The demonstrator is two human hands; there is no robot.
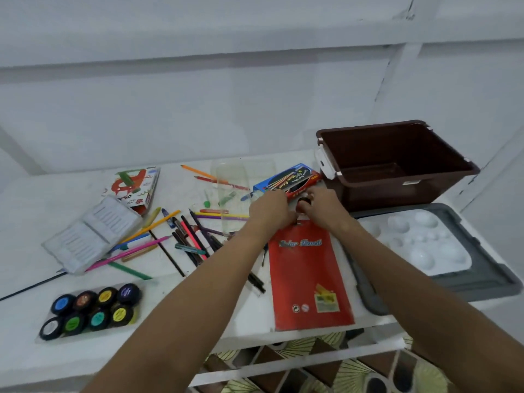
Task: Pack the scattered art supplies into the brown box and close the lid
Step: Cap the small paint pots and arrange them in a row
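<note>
Pinching top edge of red pencil packet [307,276] with both hands [270,209] [321,204], fingers curled.
Thin, light, floppy; best lifted by stiffer top edge into brown box [397,163].

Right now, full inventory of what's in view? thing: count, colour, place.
brown box: 1, brown, back right, open, looks empty
lid: 1, grey, right of table, under the palette
palette: 1, white, on the lid
red pencil pack: 1, red, front centre, flat
blue pencil box: 1, blue and red, left of the brown box
paint pots: 8, black with coloured tops, front left tray
clear case: 1, clear, left, open
pastel box: 1, white and red, back left
loose pencils and pens: many, mixed, centre
hands: left hand, right hand, at the red pack's top edge
</note>
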